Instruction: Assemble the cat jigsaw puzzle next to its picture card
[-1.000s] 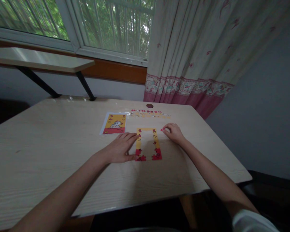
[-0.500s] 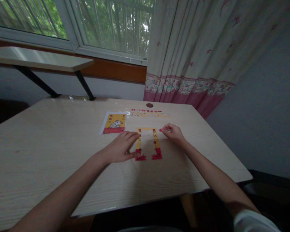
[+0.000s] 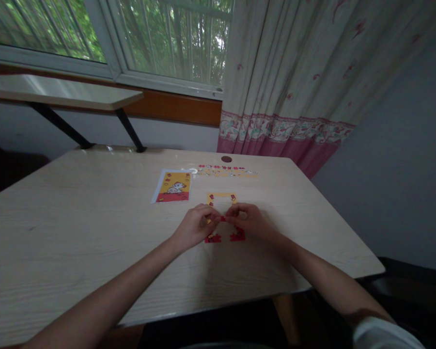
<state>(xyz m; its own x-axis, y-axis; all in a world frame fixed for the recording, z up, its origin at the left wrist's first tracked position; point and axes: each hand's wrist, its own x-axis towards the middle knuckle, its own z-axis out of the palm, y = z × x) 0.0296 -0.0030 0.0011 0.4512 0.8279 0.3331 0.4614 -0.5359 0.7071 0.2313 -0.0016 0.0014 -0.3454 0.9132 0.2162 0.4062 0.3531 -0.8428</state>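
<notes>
Pale wooden table (image 3: 76, 232) seen from above. Near its middle we see the puzzle border (image 3: 221, 198), a closed yellow-and-red rectangle with an empty interior. The reference picture (image 3: 173, 186) lies to its left, and a row of loose pieces (image 3: 227, 170) sits beyond it, well apart. We judge the edge done and the whole inside left to fill. The left hand (image 3: 194, 227) and right hand (image 3: 249, 222) meet over the border. The right pinches a small red piece (image 3: 223, 218). The left's curled fingertips touch it, but we cannot tell whether they grip.

Left hand (image 3: 196, 226), right hand (image 3: 249, 224), bare forearms, white sleeve (image 3: 383, 335)
</notes>
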